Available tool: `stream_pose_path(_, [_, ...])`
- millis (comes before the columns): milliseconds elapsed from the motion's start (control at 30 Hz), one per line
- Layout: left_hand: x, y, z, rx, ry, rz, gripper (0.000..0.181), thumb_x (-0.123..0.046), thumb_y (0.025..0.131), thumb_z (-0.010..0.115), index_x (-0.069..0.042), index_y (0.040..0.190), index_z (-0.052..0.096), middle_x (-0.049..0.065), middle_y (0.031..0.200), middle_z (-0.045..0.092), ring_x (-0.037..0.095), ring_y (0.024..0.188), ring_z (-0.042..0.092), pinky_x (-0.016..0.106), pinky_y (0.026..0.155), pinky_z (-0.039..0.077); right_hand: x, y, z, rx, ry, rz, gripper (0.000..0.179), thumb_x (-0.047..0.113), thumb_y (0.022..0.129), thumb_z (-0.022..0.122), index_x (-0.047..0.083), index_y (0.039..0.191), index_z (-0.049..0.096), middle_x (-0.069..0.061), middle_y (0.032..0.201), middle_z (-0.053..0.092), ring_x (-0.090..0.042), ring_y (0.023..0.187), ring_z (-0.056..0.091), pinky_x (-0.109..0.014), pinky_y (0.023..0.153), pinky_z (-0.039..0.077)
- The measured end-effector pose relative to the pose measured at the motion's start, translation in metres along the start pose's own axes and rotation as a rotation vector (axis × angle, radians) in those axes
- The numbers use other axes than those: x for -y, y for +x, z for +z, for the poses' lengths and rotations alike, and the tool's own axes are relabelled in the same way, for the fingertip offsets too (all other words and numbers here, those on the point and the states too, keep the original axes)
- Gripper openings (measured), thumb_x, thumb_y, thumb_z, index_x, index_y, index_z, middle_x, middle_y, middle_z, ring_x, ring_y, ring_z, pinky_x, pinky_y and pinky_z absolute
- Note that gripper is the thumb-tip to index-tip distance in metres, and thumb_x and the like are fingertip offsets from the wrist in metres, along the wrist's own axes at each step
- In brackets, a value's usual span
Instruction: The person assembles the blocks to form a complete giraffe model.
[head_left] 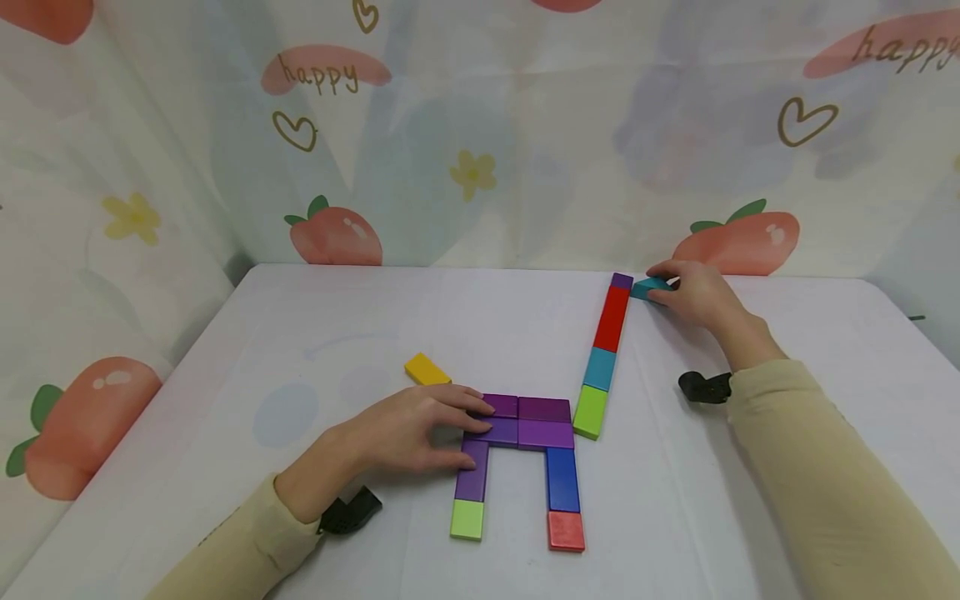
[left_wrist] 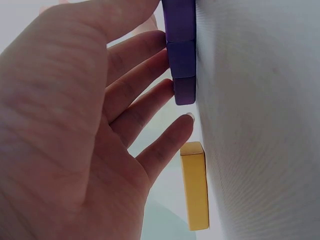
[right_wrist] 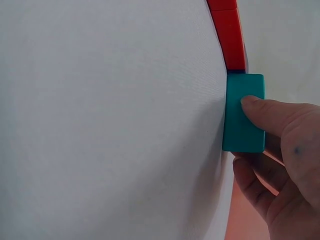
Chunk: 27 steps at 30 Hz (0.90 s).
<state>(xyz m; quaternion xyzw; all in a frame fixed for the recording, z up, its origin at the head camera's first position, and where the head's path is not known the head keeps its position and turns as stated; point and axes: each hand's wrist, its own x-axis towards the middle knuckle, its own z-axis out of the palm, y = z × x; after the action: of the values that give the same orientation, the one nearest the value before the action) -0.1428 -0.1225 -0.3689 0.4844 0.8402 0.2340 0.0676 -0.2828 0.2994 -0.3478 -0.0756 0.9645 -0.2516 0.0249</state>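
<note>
In the head view my right hand [head_left: 697, 296] pinches a teal block [head_left: 649, 288] between thumb and fingers at the table's far edge. The block's near end sits right beside the purple block [head_left: 622, 281] that tops a slanting row. Seen from the right wrist, the thumb lies across the teal block's [right_wrist: 245, 120] broad face. My left hand [head_left: 408, 429] rests with fairly straight fingers on the left side of a purple block group, its fingertips at the purple blocks [left_wrist: 181, 57]. A yellow block [head_left: 427, 369] lies just beyond that hand, near the little finger in the left wrist view.
Down the slanting row run a red block [head_left: 612, 319], a blue one [head_left: 600, 368] and a green one [head_left: 591, 412]. Below the purple group extend two legs, ending in a green block [head_left: 467, 520] and a red block [head_left: 566, 531]. A patterned curtain [head_left: 525, 167] hangs behind the table.
</note>
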Motion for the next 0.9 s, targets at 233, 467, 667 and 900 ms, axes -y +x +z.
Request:
stream_pose_path(233, [0.0, 0.0, 0.0, 0.001, -0.004, -0.003, 0.042, -0.03, 0.09, 0.079, -0.012, 0.127, 0.072, -0.004, 0.137, 0.061, 0.014, 0.134, 0.048, 0.031, 0.112, 0.039, 0.001, 0.0, 0.0, -0.001, -0.005, -0.002, 0.041, 0.012, 0.1, 0.062, -0.004, 0.137, 0.054, -0.029, 0.129, 0.053, -0.048, 0.113, 0.047, -0.059, 0.095, 0.047])
stream_pose_path(467, [0.0, 0.0, 0.001, -0.001, -0.006, -0.003, 0.042, -0.03, 0.09, 0.079, -0.012, 0.127, 0.072, -0.004, 0.137, 0.061, 0.013, 0.133, 0.048, 0.031, 0.111, 0.039, 0.003, -0.002, 0.0, 0.008, -0.012, -0.008, 0.044, 0.012, 0.099, 0.063, -0.004, 0.139, 0.052, -0.029, 0.13, 0.052, -0.048, 0.113, 0.047, -0.06, 0.096, 0.046])
stream_pose_path(667, [-0.001, -0.001, 0.0, 0.002, -0.004, -0.002, 0.042, -0.03, 0.09, 0.079, -0.012, 0.127, 0.072, -0.004, 0.138, 0.061, 0.014, 0.134, 0.048, 0.031, 0.111, 0.039, 0.006, -0.008, -0.005, 0.018, -0.013, 0.005, 0.049, 0.016, 0.1, 0.063, 0.0, 0.144, 0.048, -0.029, 0.133, 0.051, -0.048, 0.116, 0.048, -0.06, 0.095, 0.047])
stream_pose_path(900, [-0.002, -0.001, 0.0, -0.004, 0.0, 0.003, 0.042, -0.031, 0.09, 0.078, -0.012, 0.127, 0.072, -0.004, 0.137, 0.061, 0.015, 0.135, 0.046, 0.032, 0.113, 0.037, 0.013, -0.02, -0.015, -0.014, -0.003, -0.036, 0.051, 0.02, 0.101, 0.063, 0.0, 0.145, 0.048, -0.028, 0.134, 0.053, -0.046, 0.118, 0.05, -0.059, 0.091, 0.049])
